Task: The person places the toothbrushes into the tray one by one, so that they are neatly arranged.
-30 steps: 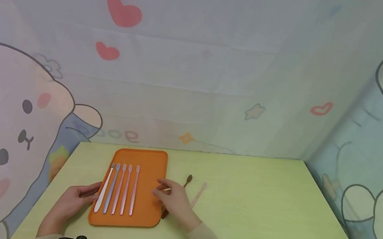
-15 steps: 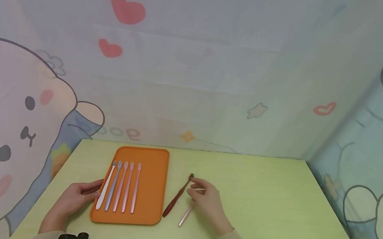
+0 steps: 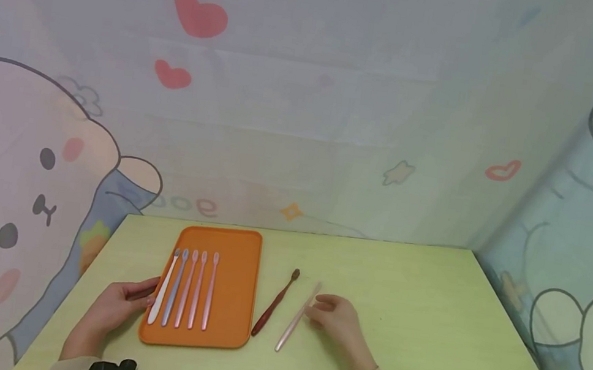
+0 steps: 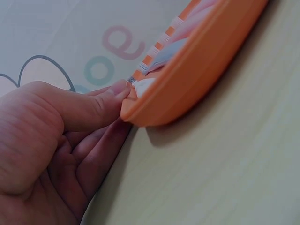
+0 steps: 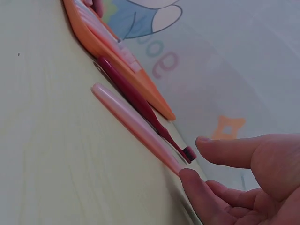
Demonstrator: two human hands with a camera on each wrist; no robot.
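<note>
My left hand (image 3: 117, 311) pinches the left rim of an orange tray (image 3: 232, 288), thumb on top and fingers below, as the left wrist view (image 4: 101, 105) shows. On the tray lie a white toothbrush (image 3: 162, 292), a blue toothbrush (image 3: 174, 293) and three pink toothbrushes (image 3: 209, 298), side by side with heads away from me. Right of the tray, a dark red toothbrush (image 3: 276, 306) and a pale pink toothbrush (image 3: 292, 328) lie slanted on the table. Beside the pale pink one is my right hand (image 3: 340, 326), thumb and forefinger apart; the forefinger overlaps its neck in the right wrist view.
The light green table (image 3: 439, 338) stretches to the right of my right hand. A printed cloth backdrop (image 3: 337, 122) with hearts and cartoon figures stands behind the table and along its sides. Black wrist straps (image 3: 113, 369) sit over both sleeves.
My right hand has moved right, from the tray's right edge past the dark red toothbrush to the pale pink one, uncovering both. My left hand has stayed on the tray rim.
</note>
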